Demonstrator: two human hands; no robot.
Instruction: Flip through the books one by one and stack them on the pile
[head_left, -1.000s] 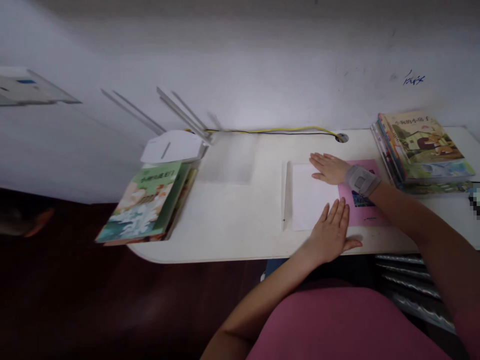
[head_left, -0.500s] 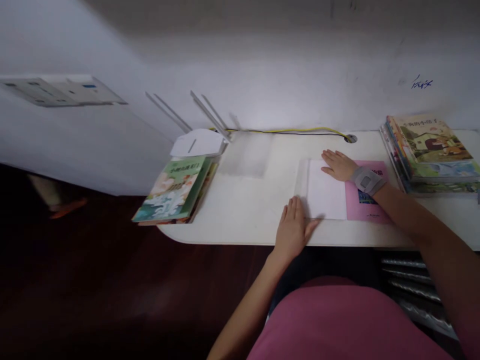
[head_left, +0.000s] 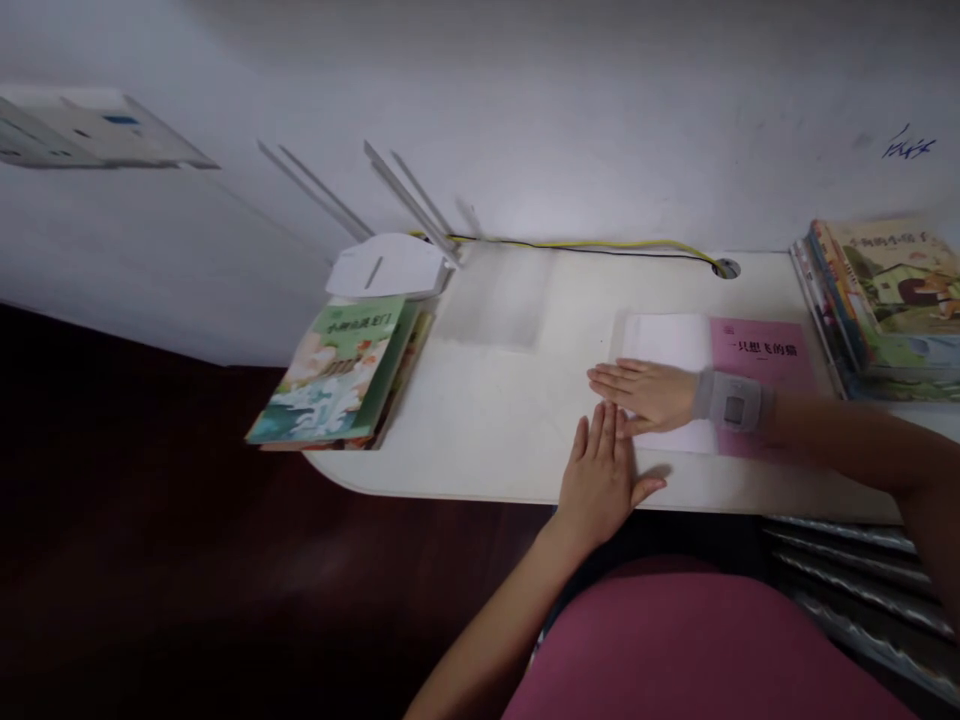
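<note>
An opened book [head_left: 679, 438] lies on the white table, a blank white page on its left and a pink page with Chinese lettering on its right. What looks like a clear plastic cover edge shows along the book's left side. My right hand [head_left: 652, 395], with a grey band on the wrist, rests flat across the white page, fingers pointing left. My left hand [head_left: 600, 480] lies flat at the lower left corner of the book, its fingertips close to the right hand's fingers. Both hands have their fingers stretched out and hold nothing.
Picture books [head_left: 330, 375] overhang the table's left end, beside a white router [head_left: 386, 268] with raised antennas. A translucent sheet [head_left: 495, 300] lies right of the router. A yellow cable [head_left: 600, 243] runs along the wall to a hole. Another book stack [head_left: 892, 300] stands at right.
My right hand has slid left and toward me across the white page, uncovering the pink page's lettering. My left hand stays near the book's lower left corner. The view has shifted slightly.
</note>
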